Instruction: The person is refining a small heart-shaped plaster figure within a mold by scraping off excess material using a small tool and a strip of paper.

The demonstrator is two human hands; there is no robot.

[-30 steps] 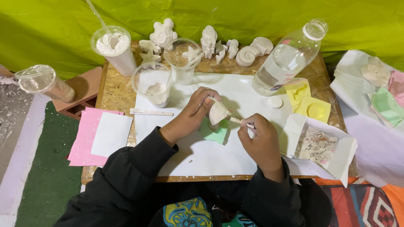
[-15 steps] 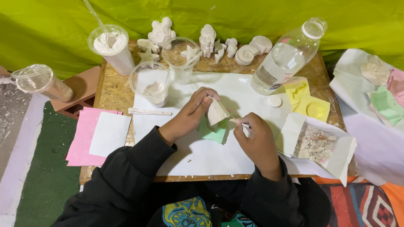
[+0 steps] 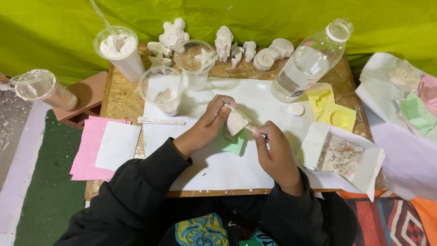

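A low chipboard desk (image 3: 118, 98) covered by a large white paper sheet (image 3: 214, 168) carries the work, with a clear plastic water bottle (image 3: 309, 61) lying up and to the right of the right grip, and a row of small white plaster figurines (image 3: 223, 43) along the far edge beyond both hands. Clear plastic cups of white powder (image 3: 119, 50) stand up and to the left of the left grip. The left hand (image 3: 211, 125) is clenched around a small white plaster cast (image 3: 236, 120), held just above a green silicone mould (image 3: 232, 143) that lies directly below it. The right hand (image 3: 273, 152) pinches a thin dark tool (image 3: 263, 135), its tip touching the cast's edge. This looks like trimming or scraping the cast's rim; the next stroke seems to call for a firm left hold and light, controlled pressure, since plaster chips easily.
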